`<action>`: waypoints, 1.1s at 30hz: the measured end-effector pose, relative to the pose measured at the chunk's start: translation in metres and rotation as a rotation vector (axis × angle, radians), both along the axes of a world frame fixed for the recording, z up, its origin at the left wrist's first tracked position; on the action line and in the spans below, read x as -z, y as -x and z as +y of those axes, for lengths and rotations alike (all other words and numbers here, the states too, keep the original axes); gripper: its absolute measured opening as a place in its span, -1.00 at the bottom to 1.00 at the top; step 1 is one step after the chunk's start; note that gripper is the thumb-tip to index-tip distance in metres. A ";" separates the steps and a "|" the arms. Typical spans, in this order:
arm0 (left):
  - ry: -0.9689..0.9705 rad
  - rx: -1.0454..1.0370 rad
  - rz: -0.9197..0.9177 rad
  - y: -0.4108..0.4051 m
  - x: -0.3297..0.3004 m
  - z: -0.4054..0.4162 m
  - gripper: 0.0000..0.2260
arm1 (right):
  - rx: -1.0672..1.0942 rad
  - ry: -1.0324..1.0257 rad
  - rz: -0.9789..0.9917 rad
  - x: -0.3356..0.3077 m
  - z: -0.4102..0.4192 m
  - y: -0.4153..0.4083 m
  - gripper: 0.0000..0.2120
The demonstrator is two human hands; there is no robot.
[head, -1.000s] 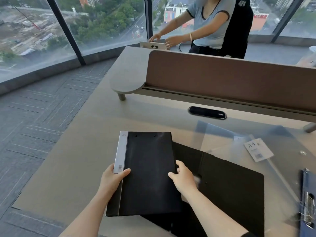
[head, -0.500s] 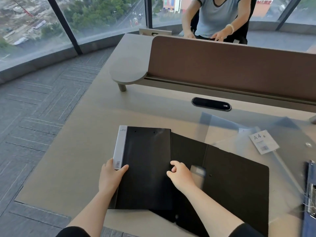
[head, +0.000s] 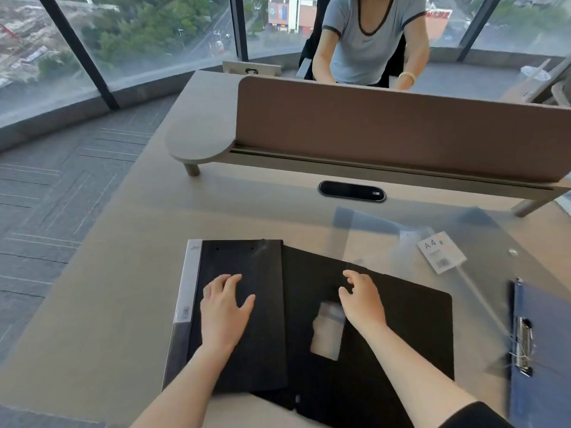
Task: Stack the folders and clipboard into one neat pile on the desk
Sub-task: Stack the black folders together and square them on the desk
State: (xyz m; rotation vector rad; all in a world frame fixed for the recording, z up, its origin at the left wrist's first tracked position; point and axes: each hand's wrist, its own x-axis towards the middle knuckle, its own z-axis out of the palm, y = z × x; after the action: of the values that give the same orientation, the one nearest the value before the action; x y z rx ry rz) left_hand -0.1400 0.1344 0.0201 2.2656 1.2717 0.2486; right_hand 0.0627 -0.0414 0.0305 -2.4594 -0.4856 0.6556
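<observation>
Folder, black, with pale spine strip [head: 238, 313]: lies flat near the front left of the desk [head: 123, 273], spine to the left, its right part overlapping a second black folder. Left hand [head: 224, 307] rests palm-down on its cover, fingers spread and flat, gripping nothing.

Second black folder [head: 401, 329]: lies askew beneath and to the right of the first, turned a little clockwise, front corner near the desk edge. A blurred pale label shows on its cover. Right hand [head: 363, 299] sits over its upper middle, fingers loosely curled and apart; whether the tips press the cover I cannot tell.

Clear plastic sleeve with A4 sticker [head: 438, 251]: farther back and right, its near edge overlapping the second folder's far corner.

Blue clipboard [head: 540, 350]: at the right edge of the desk, metal clip facing in, apart from both black folders and untouched.

Step in hand, as I judge it: squaring the two black folders. Best done by pinning the top one with the flat left palm while the right hand swings the lower one until spines and corners meet; then sleeve and clipboard go on top. Smooth covers will likely slide, so press lightly and straight down.

Beyond: brown divider screen [head: 386, 134], another person seated behind it.
</observation>
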 end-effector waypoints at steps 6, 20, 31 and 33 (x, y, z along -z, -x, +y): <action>0.150 0.338 0.046 -0.067 -0.006 -0.063 -0.45 | -0.088 0.158 -0.062 -0.004 -0.026 -0.048 -0.49; 0.201 0.445 0.376 -0.119 0.016 -0.118 -0.23 | -0.330 0.336 -0.169 0.014 -0.034 -0.082 -0.50; 0.228 0.344 0.264 -0.119 0.009 -0.127 -0.21 | -0.249 0.157 -0.169 0.002 -0.032 -0.093 -0.74; 0.236 0.320 0.217 -0.119 0.001 -0.127 -0.23 | -0.208 0.072 -0.117 -0.005 -0.032 -0.094 -0.71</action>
State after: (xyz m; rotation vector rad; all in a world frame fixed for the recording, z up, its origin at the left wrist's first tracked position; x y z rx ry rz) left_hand -0.0211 0.0075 0.0195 2.2890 0.9581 -0.2551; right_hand 0.1566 -0.0736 0.0351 -2.5470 -0.7847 0.6234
